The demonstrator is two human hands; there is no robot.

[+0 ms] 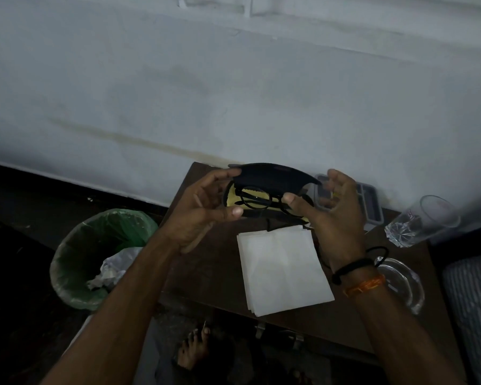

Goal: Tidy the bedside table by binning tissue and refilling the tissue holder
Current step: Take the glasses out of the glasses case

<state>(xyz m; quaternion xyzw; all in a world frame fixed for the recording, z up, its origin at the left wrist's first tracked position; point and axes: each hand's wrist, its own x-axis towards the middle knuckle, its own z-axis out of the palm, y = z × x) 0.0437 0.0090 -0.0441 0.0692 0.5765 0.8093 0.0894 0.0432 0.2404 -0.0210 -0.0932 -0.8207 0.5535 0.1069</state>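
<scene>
Dim light, head view over brown table (211,276).

Containers:
- Bin (95,257), green liner, on floor left of table. Inside: crumpled white tissue (110,273); number of pieces cannot be told.
- Glasses case (272,176), black, lid raised, held above the table's far edge. Inside: one pair of black round glasses (257,200) lying on a yellow cloth (233,201).
- Grey holder (370,201) at the far right of table, partly hidden behind right hand; contents cannot be told.
- Tumbler (422,220), clear, right edge of table; contents not discernible.
- Glass dish (408,287), clear, near right corner, partly under the right wrist.

Tissues (283,268): one flat white stack on table, just below the case; sheet count unclear.

Hands:
- Left hand (203,215): fingers curled round the case's left end, thumb at the front edge.
- Right hand (331,215): thumb pressing the case's right front, fingers loosely spread behind it. Two bands on wrist, black and orange.

One bare foot (192,348) below table.
</scene>
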